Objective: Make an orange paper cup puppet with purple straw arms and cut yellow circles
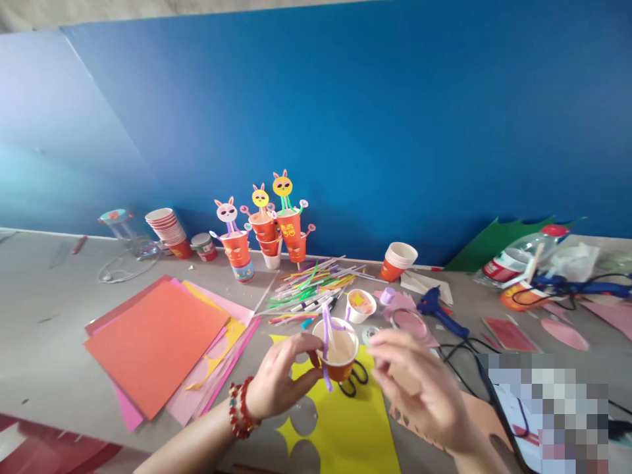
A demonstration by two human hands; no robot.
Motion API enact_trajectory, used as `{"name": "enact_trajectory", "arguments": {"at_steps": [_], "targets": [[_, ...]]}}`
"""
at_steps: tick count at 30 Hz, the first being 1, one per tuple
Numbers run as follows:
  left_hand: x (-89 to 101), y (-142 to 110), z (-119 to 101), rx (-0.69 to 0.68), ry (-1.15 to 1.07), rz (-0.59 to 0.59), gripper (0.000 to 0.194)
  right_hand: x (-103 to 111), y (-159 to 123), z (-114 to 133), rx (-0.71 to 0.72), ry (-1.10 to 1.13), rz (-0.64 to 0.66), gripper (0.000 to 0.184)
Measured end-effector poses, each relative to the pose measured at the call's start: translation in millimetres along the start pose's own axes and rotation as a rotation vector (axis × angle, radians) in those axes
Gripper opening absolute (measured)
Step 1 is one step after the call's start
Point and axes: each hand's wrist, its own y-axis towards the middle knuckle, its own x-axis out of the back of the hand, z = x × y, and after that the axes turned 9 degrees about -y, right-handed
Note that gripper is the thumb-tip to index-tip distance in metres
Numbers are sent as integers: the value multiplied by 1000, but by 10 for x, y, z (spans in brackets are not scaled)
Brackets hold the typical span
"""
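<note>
My left hand (286, 372) has its thumb and fingers closed on the rim of a red paper cup (340, 368). Purple pipe cleaners (326, 332) rise from inside this cup and bend over its edge. To the right of the cup, my right hand (415, 382) is slightly blurred, its fingers apart and nothing in them. Beneath lies a yellow paper sheet (355, 428) with round holes cut from it. The black handles of scissors (354, 378) show on the sheet behind the cup. A small cup (361, 306) with colored paper pieces stands just beyond.
Several cup figures with animal faces (234, 243) stand near the blue wall. Colored pipe cleaners (316, 283) lie in a pile before them. Paper sheets (158, 342) are stacked at left. A blue glue gun (442, 313), its cord, a bottle (523, 253) and a phone (508, 401) are at right.
</note>
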Motion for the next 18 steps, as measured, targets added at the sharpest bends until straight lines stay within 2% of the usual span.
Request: {"name": "enact_trajectory", "arguments": {"at_steps": [2, 4, 8, 18], "targets": [[0, -7, -3, -4, -9, 6, 33, -114, 50, 218, 72, -36, 57, 23], [7, -10, -7, -17, -23, 15, 32, -210, 79, 283, 65, -71, 72, 21], [18, -3, -7, -47, -67, 26, 34, -290, 80, 241, -7, -46, 122, 16], [2, -20, 7, -25, -168, 19, 34, -293, 122, 284, 9, -38, 143, 15]]}}
